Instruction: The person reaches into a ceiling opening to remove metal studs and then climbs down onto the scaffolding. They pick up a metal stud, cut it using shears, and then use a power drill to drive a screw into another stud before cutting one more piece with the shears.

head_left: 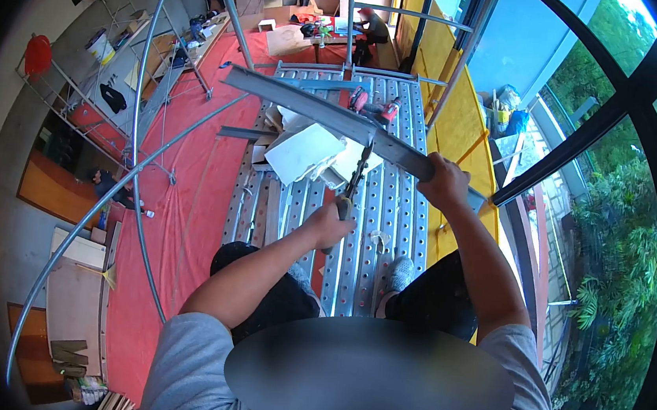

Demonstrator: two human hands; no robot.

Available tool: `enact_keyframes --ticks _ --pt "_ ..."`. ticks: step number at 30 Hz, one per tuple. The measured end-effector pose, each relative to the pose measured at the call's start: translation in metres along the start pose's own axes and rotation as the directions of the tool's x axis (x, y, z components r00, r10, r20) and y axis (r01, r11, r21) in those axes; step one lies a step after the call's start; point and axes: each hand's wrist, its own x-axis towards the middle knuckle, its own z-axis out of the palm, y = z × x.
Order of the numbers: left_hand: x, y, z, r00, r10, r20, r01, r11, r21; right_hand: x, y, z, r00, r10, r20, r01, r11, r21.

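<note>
A long grey metal channel (306, 105) slants across the view above a perforated metal platform (365, 232). Wrapped round its right part is my right hand (444, 183). My left hand (330, 225) is closed on the handles of a pair of snips (357, 178), whose jaws meet the channel's lower edge near its middle. Beneath the channel lie broken white board pieces (303, 153). Two red power tools (386, 111) rest on the platform just beyond the channel. A shorter metal piece (244, 133) sticks out at the platform's left side.
Scaffold tubes (145, 69) cross at the left, above a floor with red sheeting (182, 246). One person (373, 29) is at a far table, another (105, 186) is below left. A yellow panel (463, 123) and windows border the right. My feet (401, 275) are on the platform.
</note>
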Motion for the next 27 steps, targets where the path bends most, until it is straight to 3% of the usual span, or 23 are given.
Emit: enact_keyframes --ticks 2,5,8,11,14,17,20,27 --pt "-0.003 0.009 -0.004 0.998 -0.019 0.064 0.019 1.000 -0.004 -0.001 -0.004 0.004 0.999 -0.024 -0.049 0.025 1.000 0.005" --pt "0.000 -0.001 -0.011 0.995 0.068 -0.071 -0.058 0.989 0.137 0.001 -0.001 -0.003 0.998 -0.034 -0.061 0.034 0.999 -0.002" --pt "0.010 -0.019 -0.013 0.981 0.169 -0.089 -0.155 0.977 0.148 -0.001 -0.003 -0.009 0.999 -0.017 -0.050 0.016 1.000 -0.016" --pt "-0.007 0.014 -0.018 0.998 -0.016 0.066 0.011 0.997 0.076 -0.004 -0.004 -0.004 0.997 -0.022 -0.076 0.021 1.000 -0.016" --pt "0.003 -0.003 -0.016 0.993 0.118 -0.017 -0.115 0.987 0.111 -0.004 -0.003 -0.005 0.995 -0.041 -0.095 0.038 0.999 -0.039" --pt "0.000 -0.007 -0.007 0.984 0.098 -0.150 -0.080 0.989 0.122 -0.008 0.001 -0.006 0.992 -0.054 -0.113 0.050 0.998 -0.042" --pt "0.011 -0.016 -0.005 0.999 0.020 -0.027 -0.016 0.988 0.156 -0.009 0.002 -0.004 0.992 -0.057 -0.115 0.053 0.998 -0.033" --pt "-0.003 0.000 -0.011 0.996 -0.003 -0.090 0.015 0.991 0.130 -0.009 0.003 -0.002 0.992 -0.051 -0.117 0.048 0.999 -0.024"
